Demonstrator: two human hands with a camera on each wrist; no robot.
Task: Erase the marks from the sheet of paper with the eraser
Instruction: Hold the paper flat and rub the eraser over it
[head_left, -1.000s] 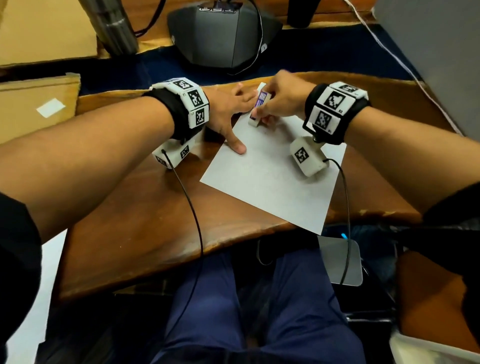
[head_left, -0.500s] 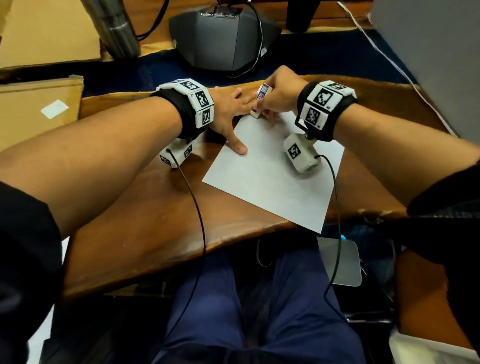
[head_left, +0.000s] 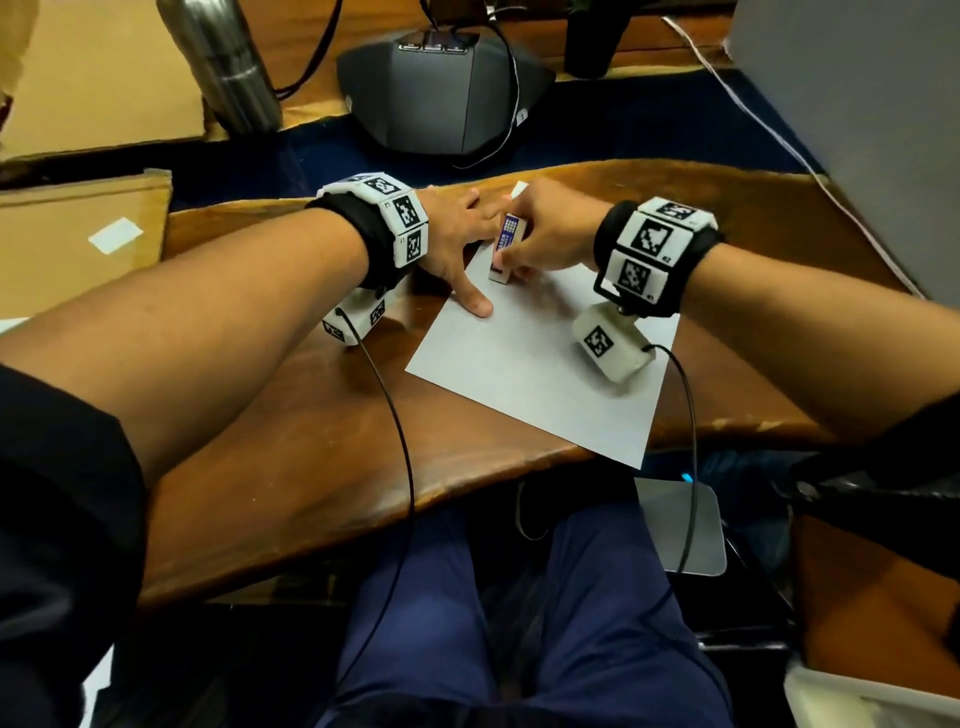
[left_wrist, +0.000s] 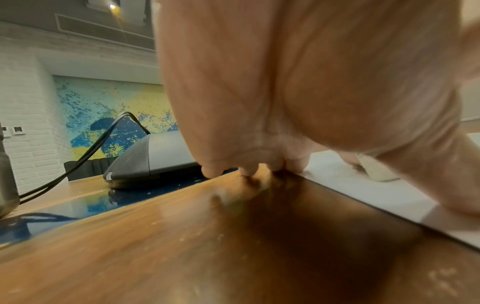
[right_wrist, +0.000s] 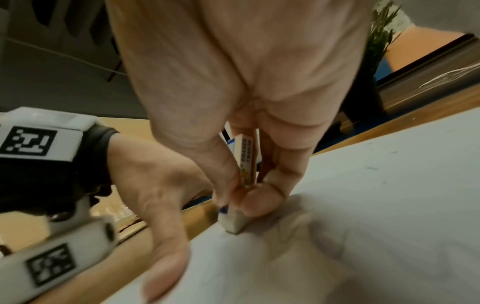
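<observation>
Two hands work the far left corner of the paper (head_left: 540, 364) seen from above: the left hand (head_left: 457, 244) lies flat with fingers spread, pinning the edge, while the right hand (head_left: 550, 234) pinches the eraser (head_left: 506, 249), which has come nearer than half a second ago. From the left wrist, fingertips (left_wrist: 211, 171) press the table (left_wrist: 182, 246). From the right wrist, the eraser's tip touches paper, so rubbing looks underway.

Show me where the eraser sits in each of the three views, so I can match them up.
Head: the eraser is upper centre, pinched by the right hand.
Left wrist: its tip shows at right on the paper, past the thumb.
Right wrist: centre.
Shared landmark: the left thumb on the paper's edge.
</observation>
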